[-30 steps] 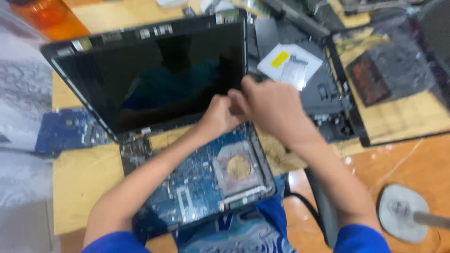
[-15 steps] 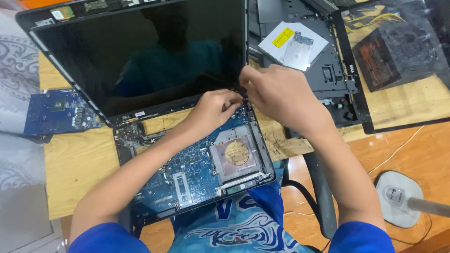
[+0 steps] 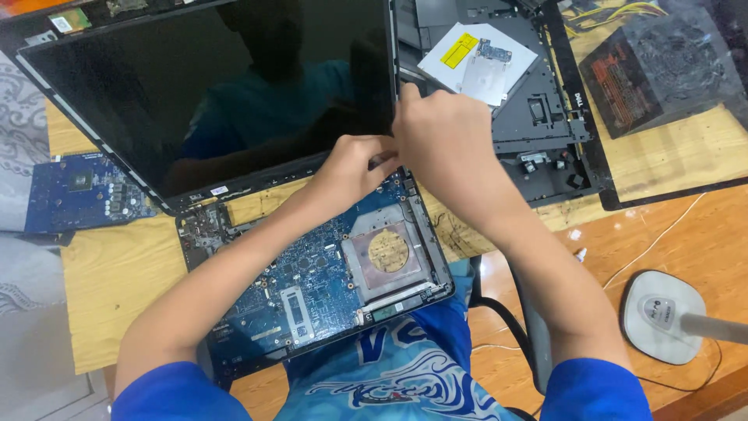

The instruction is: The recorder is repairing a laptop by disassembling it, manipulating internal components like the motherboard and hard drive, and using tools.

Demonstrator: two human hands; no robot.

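A dismantled laptop lies on the wooden table (image 3: pixel 109 273). Its dark screen panel (image 3: pixel 210 101) is tilted back, and the blue motherboard (image 3: pixel 319 281) with a copper heat plate sits bare in the base. My left hand (image 3: pixel 351 168) and my right hand (image 3: pixel 444 140) meet at the screen's lower right corner, by the hinge. The left fingers pinch something small there; what it is stays hidden. My right hand rests over that corner, fingers curled on the bezel edge.
A loose blue circuit board (image 3: pixel 82 195) lies at the left. A black laptop cover (image 3: pixel 538 117) with a silver drive (image 3: pixel 475 58) on it sits behind my right hand. A power supply unit (image 3: pixel 662 66) is far right; a grey lamp base (image 3: pixel 662 316) with cable stands near right.
The view has shifted closer and lower over the laptop. Both hands stay at the screen's lower right corner, with the right hand now pressed further over the hinge.
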